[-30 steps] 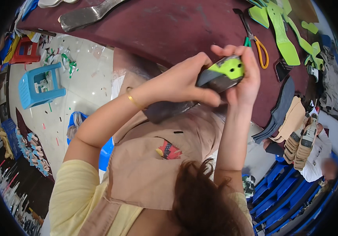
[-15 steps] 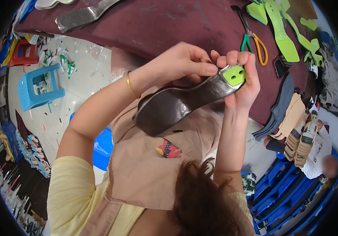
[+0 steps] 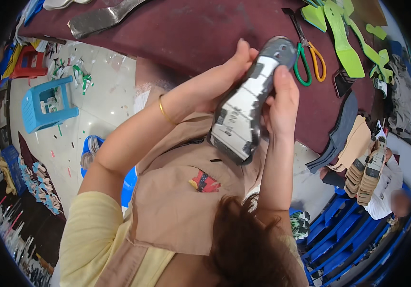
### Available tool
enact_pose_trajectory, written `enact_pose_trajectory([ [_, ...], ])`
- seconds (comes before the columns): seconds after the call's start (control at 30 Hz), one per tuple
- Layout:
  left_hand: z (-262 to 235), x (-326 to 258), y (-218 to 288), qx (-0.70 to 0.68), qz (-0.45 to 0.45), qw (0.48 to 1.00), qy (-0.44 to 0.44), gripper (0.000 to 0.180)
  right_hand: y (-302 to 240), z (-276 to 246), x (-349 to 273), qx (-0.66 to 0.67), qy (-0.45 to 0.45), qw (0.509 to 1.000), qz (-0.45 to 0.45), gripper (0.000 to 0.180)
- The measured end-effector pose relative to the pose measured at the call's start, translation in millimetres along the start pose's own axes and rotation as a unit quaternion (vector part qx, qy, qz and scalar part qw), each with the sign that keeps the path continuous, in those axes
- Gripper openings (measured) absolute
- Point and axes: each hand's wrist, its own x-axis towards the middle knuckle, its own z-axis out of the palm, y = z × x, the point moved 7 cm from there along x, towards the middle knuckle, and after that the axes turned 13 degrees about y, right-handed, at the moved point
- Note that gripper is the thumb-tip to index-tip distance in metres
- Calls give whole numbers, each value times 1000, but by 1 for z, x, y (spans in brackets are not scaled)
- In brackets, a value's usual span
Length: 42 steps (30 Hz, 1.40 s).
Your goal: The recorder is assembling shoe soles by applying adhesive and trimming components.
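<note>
Both hands hold a dark, glossy-edged shoe insole (image 3: 239, 112) over my lap, near the table edge. Its white underside faces up, with the dark covering folded over the rim and small holes at the upper end. My left hand (image 3: 224, 79) grips its left edge, the fingers partly hidden behind it. On the other edge my right hand (image 3: 283, 103) is closed, thumb laid along the side below the holed end. Just beyond that end, scissors (image 3: 306, 57) with one green and one orange handle lie on the maroon table (image 3: 205, 36).
Another dark insole (image 3: 102, 21) lies at the table's far left. Lime-green sole pieces (image 3: 344, 48), a phone (image 3: 343, 82) and stacked tan insoles (image 3: 351, 143) are on the right. Stools, one blue (image 3: 47, 105) and one red (image 3: 29, 62), stand on the littered floor. A person (image 3: 392, 184) is at far right.
The insole has been turned over from its dark glossy face and lime-green end patch to its white underside, and swung more upright. My left hand has shifted down along its edge.
</note>
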Motion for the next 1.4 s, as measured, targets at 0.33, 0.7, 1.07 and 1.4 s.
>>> enact_pose_trajectory([
  [0.33,-18,0,4,84,113,985,98,43,15,12,3,25,-45,998,-20,53],
  [0.7,-7,3,35,739,499,384,237,49,-35,-98,84,-702,208,558,-390,54],
  [1.07,-7,11,33,725,491,438,204,55,-32,-57,80,-59,140,973,-171,52],
  [1.4,-48,-72,124,652,518,401,383,65,-28,-33,73,-83,153,970,-171,46],
])
